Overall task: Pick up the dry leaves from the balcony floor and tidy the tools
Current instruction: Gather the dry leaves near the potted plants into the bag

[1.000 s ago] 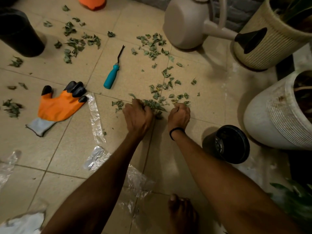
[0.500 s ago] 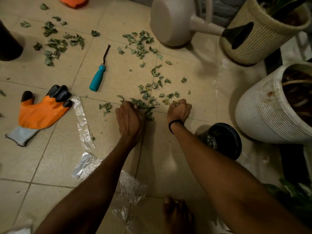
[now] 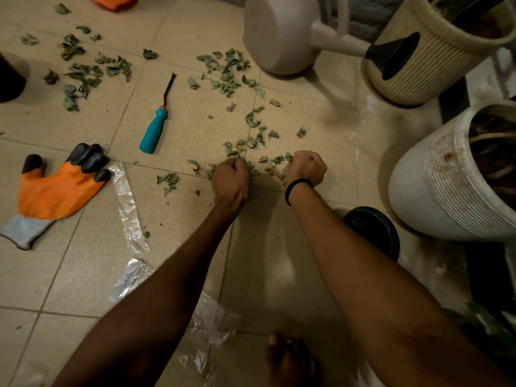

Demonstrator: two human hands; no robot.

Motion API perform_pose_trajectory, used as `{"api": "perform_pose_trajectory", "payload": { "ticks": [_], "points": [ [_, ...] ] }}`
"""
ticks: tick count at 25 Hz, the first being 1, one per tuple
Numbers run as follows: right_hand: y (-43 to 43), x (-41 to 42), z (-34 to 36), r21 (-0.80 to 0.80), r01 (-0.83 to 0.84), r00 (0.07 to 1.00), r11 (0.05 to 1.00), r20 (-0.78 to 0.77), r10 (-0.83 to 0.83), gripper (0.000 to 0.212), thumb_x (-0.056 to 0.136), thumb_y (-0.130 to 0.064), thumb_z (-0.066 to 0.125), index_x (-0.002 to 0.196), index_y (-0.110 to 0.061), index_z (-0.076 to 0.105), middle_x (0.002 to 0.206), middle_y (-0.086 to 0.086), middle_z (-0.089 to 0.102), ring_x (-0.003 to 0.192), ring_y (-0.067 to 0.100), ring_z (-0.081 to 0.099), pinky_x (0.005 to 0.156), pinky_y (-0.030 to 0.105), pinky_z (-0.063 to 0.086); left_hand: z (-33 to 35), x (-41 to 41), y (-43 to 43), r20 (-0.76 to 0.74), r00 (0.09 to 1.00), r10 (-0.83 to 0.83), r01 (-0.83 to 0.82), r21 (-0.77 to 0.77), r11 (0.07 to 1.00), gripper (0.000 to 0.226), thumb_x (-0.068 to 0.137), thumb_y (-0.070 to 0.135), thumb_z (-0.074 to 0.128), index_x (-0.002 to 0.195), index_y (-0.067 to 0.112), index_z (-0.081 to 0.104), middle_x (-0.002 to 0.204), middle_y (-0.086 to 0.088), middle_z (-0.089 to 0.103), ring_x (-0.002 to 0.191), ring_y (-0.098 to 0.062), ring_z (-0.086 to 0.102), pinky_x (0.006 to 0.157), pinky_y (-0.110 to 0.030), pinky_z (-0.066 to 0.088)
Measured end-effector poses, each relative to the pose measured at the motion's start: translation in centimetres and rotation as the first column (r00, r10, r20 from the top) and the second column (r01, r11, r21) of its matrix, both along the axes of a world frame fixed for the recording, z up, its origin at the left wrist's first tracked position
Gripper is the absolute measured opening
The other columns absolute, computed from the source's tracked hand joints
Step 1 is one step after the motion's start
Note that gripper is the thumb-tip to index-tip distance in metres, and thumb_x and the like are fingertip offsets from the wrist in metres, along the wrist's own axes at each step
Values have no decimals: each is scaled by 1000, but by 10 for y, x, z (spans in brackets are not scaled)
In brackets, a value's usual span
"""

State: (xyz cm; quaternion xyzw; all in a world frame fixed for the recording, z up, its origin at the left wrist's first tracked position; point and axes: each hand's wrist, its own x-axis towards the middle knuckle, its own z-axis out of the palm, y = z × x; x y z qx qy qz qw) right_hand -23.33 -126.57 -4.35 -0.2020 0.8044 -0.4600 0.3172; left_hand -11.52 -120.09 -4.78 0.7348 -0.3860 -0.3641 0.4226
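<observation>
- Left hand (image 3: 230,180): down on the tiled floor (image 3: 321,115), right of and slightly nearer than the teal-handled tool (image 3: 155,129). The fingers are curled tight round a clump of dry leaves (image 3: 252,141).
- Right hand (image 3: 307,167): further right of the tool, close beside the left hand. The fingers are closed into a fist on leaf fragments, which show at the top edge. A black wristband (image 3: 296,187) sits on the wrist.
- Dry leaves: the main scatter lies right of the tool, running from both hands up to the far side. A second patch lies left of the tool and further away.
- Teal-handled tool: lies flat on the floor, with its forked dark tip pointing away and nothing touching it.
- Orange glove (image 3: 60,188): lies flat to the left of the tool and nearer, with its black fingertips towards the tool.
- Clear plastic strip (image 3: 127,208): lies nearer than the tool, and its top end touches the glove.
- Watering can (image 3: 282,32): stands well right of the tool, on the far side.
</observation>
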Motion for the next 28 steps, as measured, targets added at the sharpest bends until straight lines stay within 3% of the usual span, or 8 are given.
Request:
{"api": "perform_pose_trajectory", "payload": {
  "ticks": [3,7,11,15,18,22,25,28],
  "points": [
    [-5,-3,7,52,64,990,997,122,-70,26,86,-19,54,61,-11,57,61,3,56,61,22,53,59,37,42,-8,-13,-18,327,921,-211,221,6,975,33,103,39,48,93,11,61,83,-8,62,75,-20,57,63,-30,36],
    [-8,-9,-4,179,-206,960,962,-153,235,26,94,-27,59,99,-4,69,96,11,70,92,25,65,75,28,48,-18,-34,-42,680,587,-440,380,248,891,63,92,50,60,135,7,43,124,-17,50,110,-30,46,84,-35,38],
    [-10,-15,-16,345,-469,750,813,-331,573,37,92,-32,65,125,-15,61,128,13,54,114,28,53,84,25,41,-25,-41,-49,727,405,-555,338,445,829,63,96,47,56,144,12,33,142,-16,41,131,-35,38,99,-42,40],
    [-11,-17,-20,345,-495,664,797,-441,603,21,95,-14,59,115,-12,66,121,13,54,107,27,55,78,22,40,-28,-40,-50,793,192,-578,404,473,783,34,101,30,54,128,9,54,123,-10,54,108,-27,55,103,-44,38],
    [-15,-20,-19,307,-435,754,846,-389,529,14,92,-9,54,87,-11,67,90,7,61,88,23,57,69,25,42,-16,-37,-56,719,448,-531,443,338,830,30,103,14,46,129,0,49,123,-17,56,106,-31,58,104,-44,35],
    [-14,-25,-4,121,-251,965,961,112,238,27,86,-18,55,59,-15,52,58,2,50,57,19,47,57,30,41,-8,-28,-61,424,816,-393,353,173,919,25,99,10,51,119,-3,57,106,-16,64,96,-31,62,80,-35,48],
    [-16,-30,9,68,-26,868,997,497,-12,21,87,-13,40,73,-10,56,64,4,55,49,17,42,48,27,36,-4,-25,-66,208,938,-277,249,151,957,28,99,17,48,93,-4,66,82,-12,59,75,-25,58,57,-27,38],
    [-18,-37,19,51,77,740,996,666,-92,21,84,-13,29,75,-12,47,61,2,48,47,16,35,43,22,26,-2,-30,-65,168,952,-255,237,122,964,40,103,28,36,79,6,59,75,-10,55,67,-22,52,61,-28,37]
  ]
}}
